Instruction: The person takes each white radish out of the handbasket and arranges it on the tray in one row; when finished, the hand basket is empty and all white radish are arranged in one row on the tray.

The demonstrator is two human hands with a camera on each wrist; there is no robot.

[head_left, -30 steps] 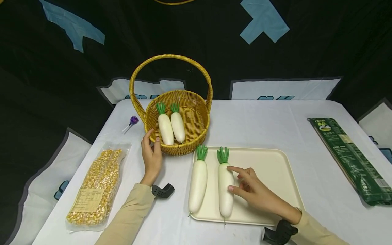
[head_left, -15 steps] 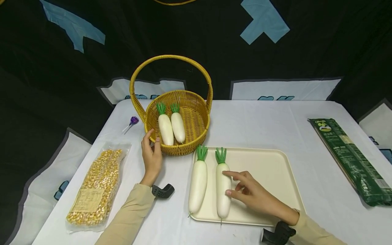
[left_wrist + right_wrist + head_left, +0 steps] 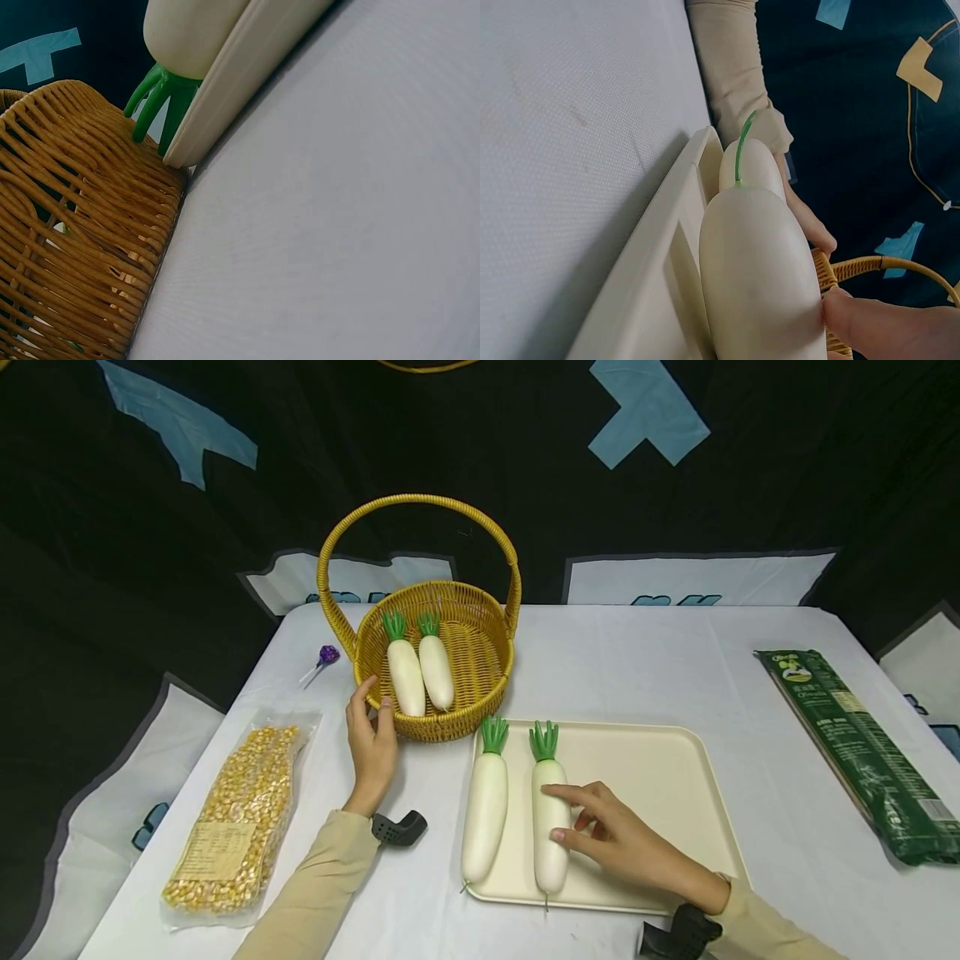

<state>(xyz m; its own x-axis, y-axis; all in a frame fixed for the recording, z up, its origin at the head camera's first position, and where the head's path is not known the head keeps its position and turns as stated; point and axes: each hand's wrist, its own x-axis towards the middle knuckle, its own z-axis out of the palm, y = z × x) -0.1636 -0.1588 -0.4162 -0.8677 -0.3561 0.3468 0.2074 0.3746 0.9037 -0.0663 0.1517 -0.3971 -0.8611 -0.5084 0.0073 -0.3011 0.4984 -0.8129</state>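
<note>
Head view shows your right hand (image 3: 618, 831) over the tray (image 3: 652, 768), thumb and index finger spread apart and touching one white radish (image 3: 546, 817), with no tight pinch to be seen; your left hand (image 3: 372, 756) has thumb and index finger spread against the near left rim of the basket (image 3: 450, 729), though I cannot tell whether they squeeze it; the white radish lies on the tray, green top away from you, just beside a second radish (image 3: 484, 818); two more radishes (image 3: 406, 677) lie in the basket; judging by its smooth skin, yours should be stiff and a little slippery, and its round body may roll; its weight I cannot tell; best take it round the thick middle, from opposite sides, sparing the thin root and green top.
</note>
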